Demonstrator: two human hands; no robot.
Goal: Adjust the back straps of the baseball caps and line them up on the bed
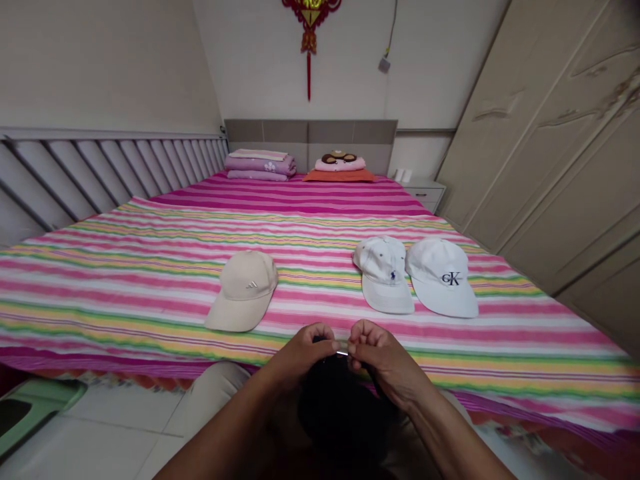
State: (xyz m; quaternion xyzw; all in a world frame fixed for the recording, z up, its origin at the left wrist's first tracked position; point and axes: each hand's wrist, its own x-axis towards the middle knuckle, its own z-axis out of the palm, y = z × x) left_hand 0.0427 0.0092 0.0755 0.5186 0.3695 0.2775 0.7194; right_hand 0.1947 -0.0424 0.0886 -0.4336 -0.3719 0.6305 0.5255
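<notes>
In front of my lap I hold a black cap [345,417], its lower part lost in shadow. My left hand [311,350] pinches the left side of its strap, close to a small shiny metal buckle [342,353]. From the other side, the fingers of my right hand [377,357] are closed on the strap, and the two hands nearly meet at the buckle. A beige cap [247,283] lies on the bed ahead to the left. Ahead to the right, a white cap with a small dark logo [384,270] sits beside a white CK cap [443,273].
The caps rest on a striped bedspread [310,280]. Folded purple bedding [260,165] and a pink pillow stack [340,165] lie at the headboard [345,133]. A metal rail [100,173] runs along the left, a wardrobe [540,167] stands right, and a green stool [45,400] is lower left.
</notes>
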